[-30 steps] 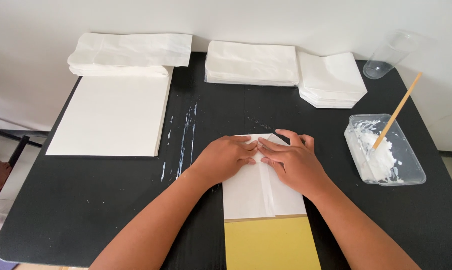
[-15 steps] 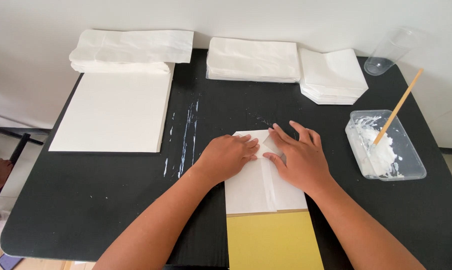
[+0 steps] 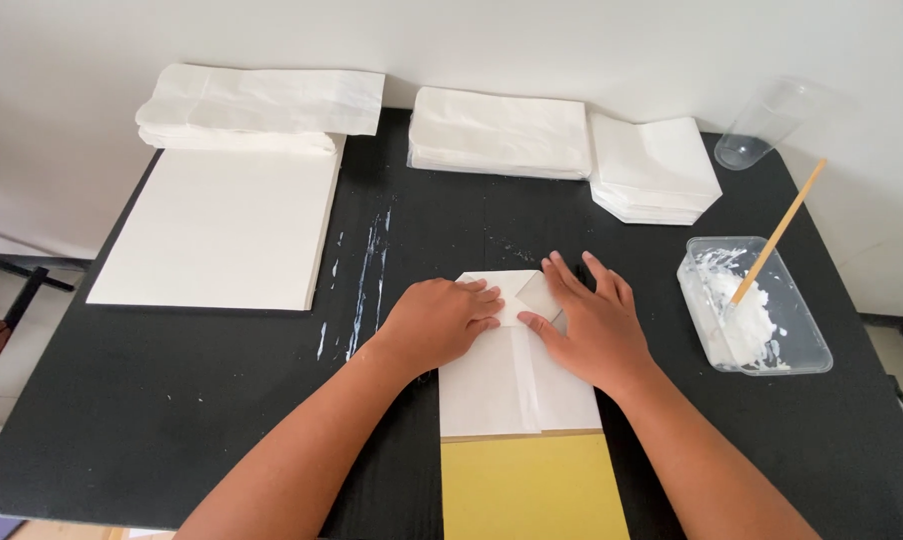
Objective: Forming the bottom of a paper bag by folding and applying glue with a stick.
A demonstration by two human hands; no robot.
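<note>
A folded white paper piece (image 3: 507,385) lies on the black table (image 3: 172,420), partly over a yellow sheet (image 3: 532,490). My left hand (image 3: 440,322) rests flat on the paper's upper left part, fingers together and curled slightly. My right hand (image 3: 592,325) lies flat on its upper right part with fingers spread, pressing down the folded top flaps. Neither hand holds anything.
A large stack of white sheets (image 3: 222,228) sits at left, with folded white paper piles (image 3: 262,100) (image 3: 500,132) (image 3: 654,168) along the back. A clear tray of white paste (image 3: 757,310) with a wooden stick (image 3: 780,230) stands at right, behind it a clear cup (image 3: 762,125). Paste smears (image 3: 367,270) streak the table.
Both hands slid a little along the top of the paper; my right hand's fingers have spread wider over the folded flaps.
</note>
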